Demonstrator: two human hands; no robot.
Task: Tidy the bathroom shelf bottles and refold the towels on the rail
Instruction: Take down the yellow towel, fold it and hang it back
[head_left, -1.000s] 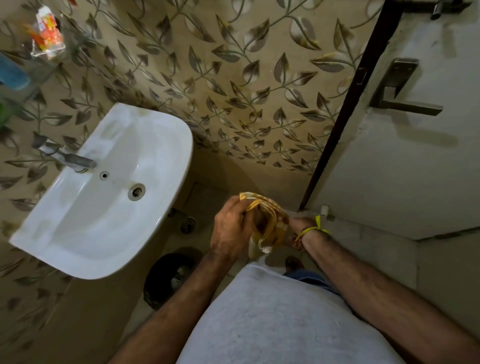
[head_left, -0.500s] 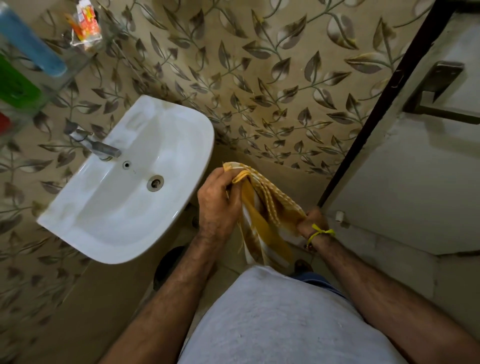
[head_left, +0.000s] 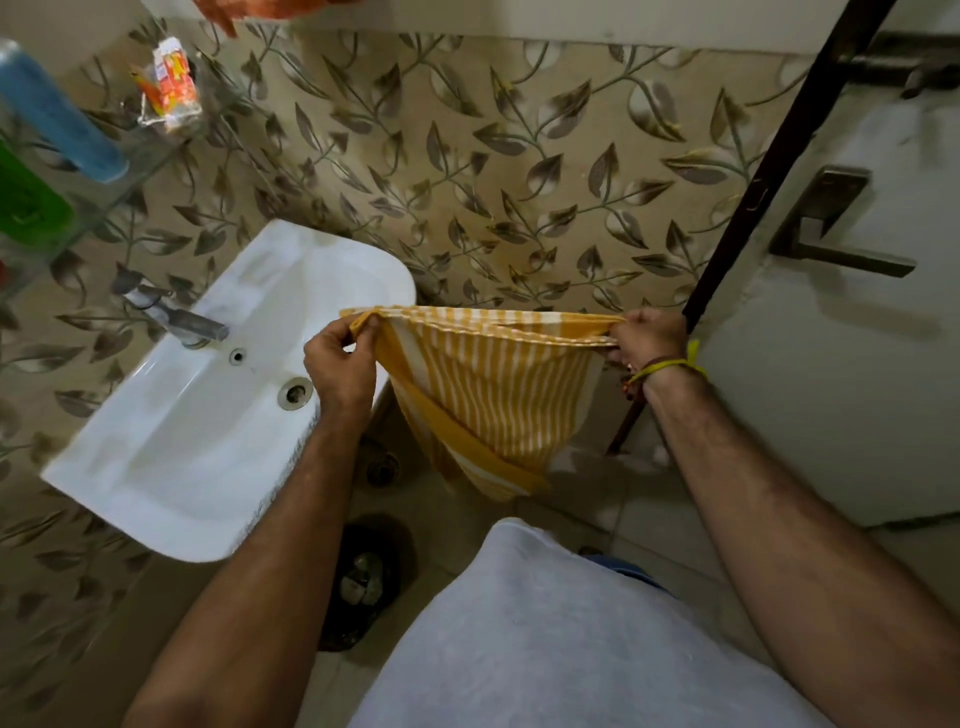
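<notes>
Below the camera lies a small bathroom with a pale tiled floor (head_left: 587, 499) and a wall (head_left: 467, 171) covered with a brown leaf pattern. One white sink (head_left: 171, 441) is fixed at the left, with one metal tap (head_left: 176, 319) on its back edge. Above it, one glass shelf (head_left: 119, 171) carries three things I can count: a blue bottle (head_left: 57, 114), a green bottle (head_left: 28, 202) and a small orange and white packet (head_left: 174, 85). One pale door (head_left: 841, 364) with one metal handle (head_left: 831, 228) stands at the right. One yellow and white striped towel (head_left: 488, 389) is stretched in the air between the two hands, beside the sink rim, its lower part hanging toward the floor. The left hand (head_left: 340, 369) pinches the left corner with its fingers (head_left: 363, 325) pressed together; the right hand (head_left: 649, 338) grips the right corner the same way. One yellow thread (head_left: 670, 366) circles the right wrist.
</notes>
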